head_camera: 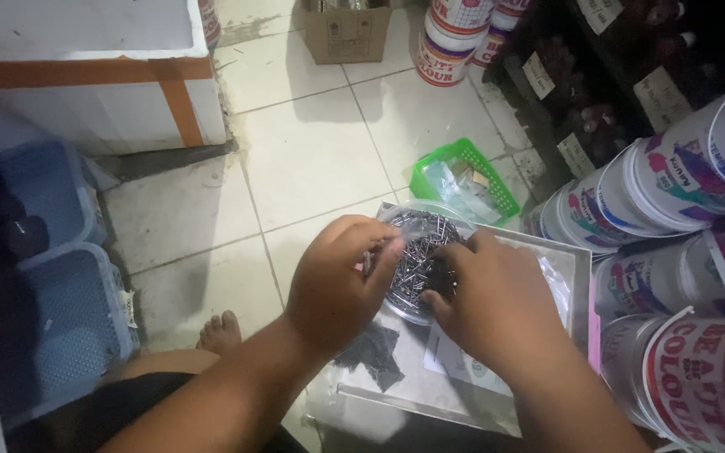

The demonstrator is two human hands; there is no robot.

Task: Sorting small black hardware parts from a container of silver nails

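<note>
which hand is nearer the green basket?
Right. The right hand lies below the green basket, at the right of the clear bag of nails; the left hand sits farther left.

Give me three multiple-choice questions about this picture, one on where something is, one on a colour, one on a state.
1. Where is the green basket?
A. on the tiled floor beyond the hands
B. on the white box
C. on a paint tub

2. What colour are the two crates at the left?
A. red
B. blue
C. yellow

3. What are the left hand and right hand doing?
A. resting apart on the floor
B. both at a clear bag of dark nails
C. lifting a tub

Answers: 1 A, it sits on tiles past the bag. 2 B, both look blue. 3 B, fingers of both meet the bag.
</note>
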